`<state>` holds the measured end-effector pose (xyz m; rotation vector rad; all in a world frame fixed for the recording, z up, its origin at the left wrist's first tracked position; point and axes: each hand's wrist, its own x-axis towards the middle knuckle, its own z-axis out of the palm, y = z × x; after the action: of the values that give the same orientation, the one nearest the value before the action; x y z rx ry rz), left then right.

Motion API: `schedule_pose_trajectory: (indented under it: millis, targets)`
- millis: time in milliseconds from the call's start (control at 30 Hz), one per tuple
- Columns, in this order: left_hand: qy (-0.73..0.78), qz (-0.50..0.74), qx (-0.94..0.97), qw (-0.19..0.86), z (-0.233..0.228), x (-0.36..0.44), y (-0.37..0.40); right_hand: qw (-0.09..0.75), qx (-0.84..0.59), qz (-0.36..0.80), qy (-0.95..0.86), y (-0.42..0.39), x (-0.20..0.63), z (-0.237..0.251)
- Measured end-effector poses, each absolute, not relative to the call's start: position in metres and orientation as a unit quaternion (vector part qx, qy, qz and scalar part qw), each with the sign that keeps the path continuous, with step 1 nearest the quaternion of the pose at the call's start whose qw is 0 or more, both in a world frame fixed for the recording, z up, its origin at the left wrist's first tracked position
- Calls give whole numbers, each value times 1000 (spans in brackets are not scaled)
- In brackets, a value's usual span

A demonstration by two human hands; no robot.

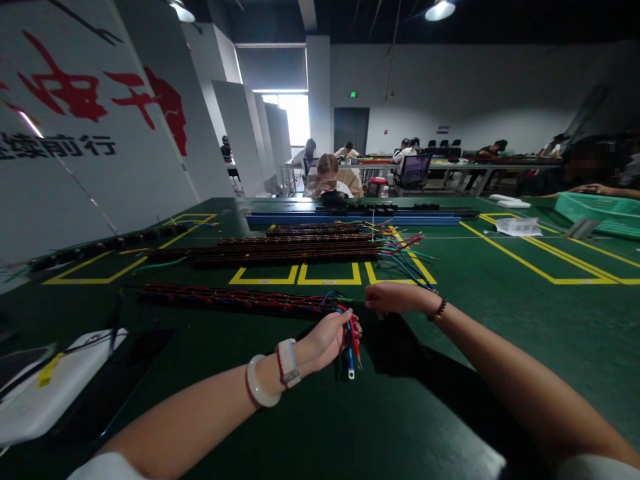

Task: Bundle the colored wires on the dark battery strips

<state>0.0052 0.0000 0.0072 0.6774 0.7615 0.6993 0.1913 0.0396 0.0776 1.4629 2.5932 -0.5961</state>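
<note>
Two limp, light wires [351,340] hang from your closed left hand [327,339] at lower centre, best gripped near their lugs, while your right hand [395,297] curls, grip unclear, beside the wire strip [235,298].

On the table [500,320] the nearest wire bundle [235,298] lies crosswise, its right end at the person's left hand [327,340]. The right hand [395,297] rests just beyond and to the right of it. Behind the bundle, more long strips [290,248] lie stacked in rows, and a rail [360,217] lies behind those. A tray [603,213] sits far right. Panels [100,133] stand along the left edge. Other people sit at tables behind.
</note>
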Motion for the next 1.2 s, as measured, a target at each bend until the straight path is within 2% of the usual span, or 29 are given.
schedule_pose_trajectory:
  millis: [233,467,733,967,1100,1200]
  targets:
    - [353,295,339,821,3,3,4,-15,568,-10,823,46,189,60]
    - [358,297,361,808,6,1,2,-27,529,53,847,71,187,45]
    - [366,294,351,810,9,2,4,-16,440,146,886,73,191,38]
    - [363,323,298,822,12,5,4,-116,302,187,928,41,178,39]
    - [357,327,304,821,12,5,3,-147,161,197,956,30,177,30]
    - [354,314,311,824,11,4,3,-165,110,218,956,30,185,24]
